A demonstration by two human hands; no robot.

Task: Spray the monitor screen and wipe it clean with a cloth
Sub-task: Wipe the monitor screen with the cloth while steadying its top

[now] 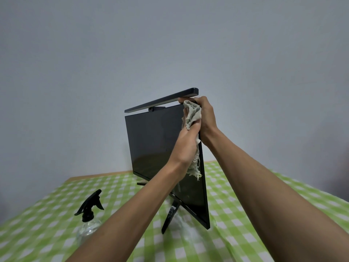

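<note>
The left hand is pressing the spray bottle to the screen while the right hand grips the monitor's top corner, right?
No: the left hand holds a cloth to the screen; the spray bottle stands on the table. The right hand does grip the monitor's corner. Head view.

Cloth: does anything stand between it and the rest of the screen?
Nothing visible. The left hand holds the cloth at the monitor edge the right hand grips; the spray bottle stands off to the side.

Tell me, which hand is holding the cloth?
The left hand, bunching the grey cloth against the monitor screen; the right hand instead grips the monitor's upper right edge.
</note>
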